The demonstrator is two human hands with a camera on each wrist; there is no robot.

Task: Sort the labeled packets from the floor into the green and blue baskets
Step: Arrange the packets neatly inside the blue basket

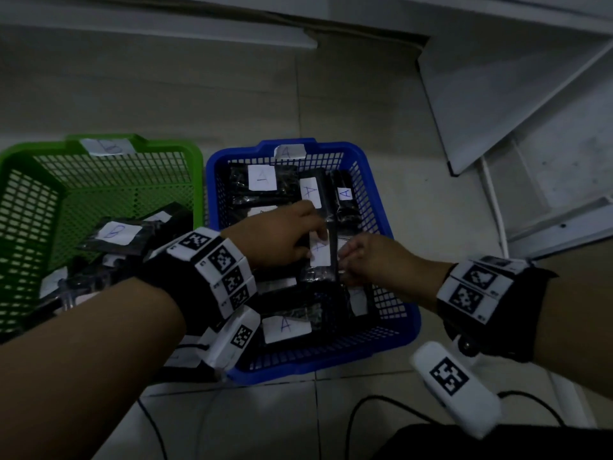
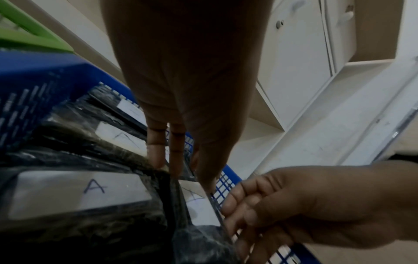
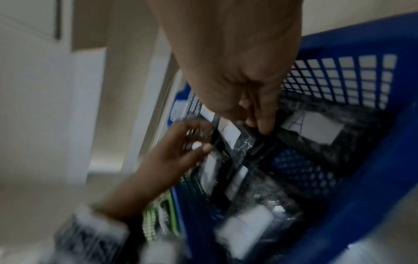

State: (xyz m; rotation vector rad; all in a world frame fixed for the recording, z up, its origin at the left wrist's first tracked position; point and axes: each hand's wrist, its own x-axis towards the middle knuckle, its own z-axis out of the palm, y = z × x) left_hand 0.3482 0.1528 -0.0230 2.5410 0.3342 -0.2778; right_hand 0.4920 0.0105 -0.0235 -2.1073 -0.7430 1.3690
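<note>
Both hands work one black packet [image 1: 319, 257] labelled A over the blue basket [image 1: 394, 330]: the left hand [image 1: 282, 240] pinches its near edge, the right hand [image 1: 368, 260] grips the opposite side with curled fingers [image 2: 235, 201]. Likely risks — the glossy, crinkled film slipping from either pinch, or a corner snagging the rigid mesh wall. B-labelled packets lie in the green basket [image 1: 26, 167], likewise perforated plastic.

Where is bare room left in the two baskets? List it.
Green basket: its far half, behind the B packets. Blue basket: crowded with A packets; both hands work over its middle.
</note>
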